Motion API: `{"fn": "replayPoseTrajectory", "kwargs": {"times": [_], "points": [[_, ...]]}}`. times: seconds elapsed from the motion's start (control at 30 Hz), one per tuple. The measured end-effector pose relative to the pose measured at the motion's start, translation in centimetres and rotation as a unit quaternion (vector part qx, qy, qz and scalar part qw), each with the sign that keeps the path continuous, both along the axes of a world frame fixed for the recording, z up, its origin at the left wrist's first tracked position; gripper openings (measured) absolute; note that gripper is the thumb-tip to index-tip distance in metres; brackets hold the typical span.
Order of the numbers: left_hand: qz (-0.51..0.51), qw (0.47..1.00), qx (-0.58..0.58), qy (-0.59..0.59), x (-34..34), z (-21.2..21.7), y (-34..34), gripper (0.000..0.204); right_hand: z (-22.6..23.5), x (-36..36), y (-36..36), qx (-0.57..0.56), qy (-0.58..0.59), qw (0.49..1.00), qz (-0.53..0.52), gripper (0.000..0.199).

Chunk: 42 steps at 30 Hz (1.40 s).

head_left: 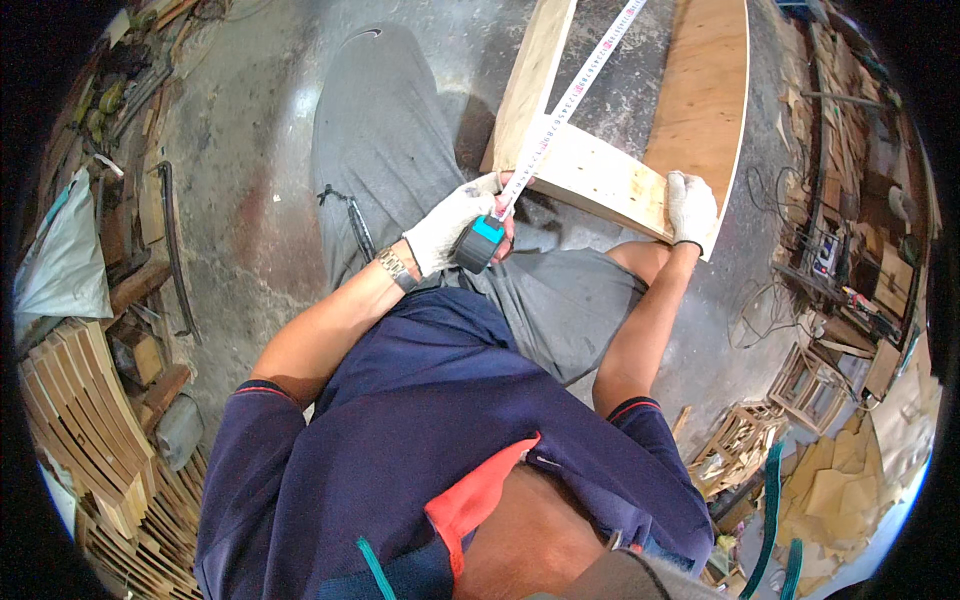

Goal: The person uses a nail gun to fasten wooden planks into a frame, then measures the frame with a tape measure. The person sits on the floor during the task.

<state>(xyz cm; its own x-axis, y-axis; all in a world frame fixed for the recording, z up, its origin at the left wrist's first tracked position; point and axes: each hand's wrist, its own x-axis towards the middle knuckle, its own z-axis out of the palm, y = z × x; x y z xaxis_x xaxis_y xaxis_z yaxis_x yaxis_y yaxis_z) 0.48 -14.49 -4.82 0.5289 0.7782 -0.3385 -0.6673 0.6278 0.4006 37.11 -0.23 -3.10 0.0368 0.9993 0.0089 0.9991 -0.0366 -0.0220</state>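
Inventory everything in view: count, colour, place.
Tape measure: 1, black and teal, centre
Tape strip: 1, white, centre to top edge
Wooden frame: 1, pale and tan, upper right
Floor: 1, grey, throughout
Bag: 1, whitish, left
Wood strips: many, tan, lower left
Small frames: several, brown, lower right
Watch: 1, metallic, centre
Shirt: 1, dark blue, bottom
Trousers: 1 pair, grey, centre
Left hand: 1, white glove, on tape measure
Right hand: 1, white glove, on wooden frame

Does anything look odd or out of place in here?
I see no damage to the wooden frame or the tape measure in the left hand. At lower right, brown sheets lie in a jumbled, overlapping heap, which looks untidy.
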Motion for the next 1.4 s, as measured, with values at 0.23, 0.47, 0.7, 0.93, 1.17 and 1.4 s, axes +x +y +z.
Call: {"fn": "replayPoseTrajectory", "kwargs": {"times": [0.23,0.47,0.7,0.93,1.17,1.4], "points": [[0.003,1.000,-0.011,-0.029,0.21,-0.80,-0.19,0.052,0.33,-0.28,0.04,-0.009,0.012,1.000,0.009,0.049],[0.009,0.999,0.000,-0.034,0.11,-0.41,-0.34,0.048,0.56,-0.42,0.16,-0.022,0.008,1.000,0.000,0.050],[-0.002,1.000,-0.004,-0.018,0.11,-0.92,-0.15,0.051,0.28,-0.41,0.03,0.005,0.035,0.999,-0.003,0.049],[-0.008,1.000,0.001,-0.028,-0.12,-0.96,-0.04,0.053,0.50,-0.47,0.24,-0.017,0.006,1.000,-0.002,0.050],[-0.015,1.000,0.019,-0.012,-0.21,-0.53,0.13,0.059,-0.10,-0.33,0.02,0.012,0.010,1.000,0.009,0.049],[-0.010,1.000,0.019,-0.015,-0.09,-0.57,0.03,0.062,0.14,-0.44,0.12,0.009,0.013,1.000,0.005,0.049]]}}
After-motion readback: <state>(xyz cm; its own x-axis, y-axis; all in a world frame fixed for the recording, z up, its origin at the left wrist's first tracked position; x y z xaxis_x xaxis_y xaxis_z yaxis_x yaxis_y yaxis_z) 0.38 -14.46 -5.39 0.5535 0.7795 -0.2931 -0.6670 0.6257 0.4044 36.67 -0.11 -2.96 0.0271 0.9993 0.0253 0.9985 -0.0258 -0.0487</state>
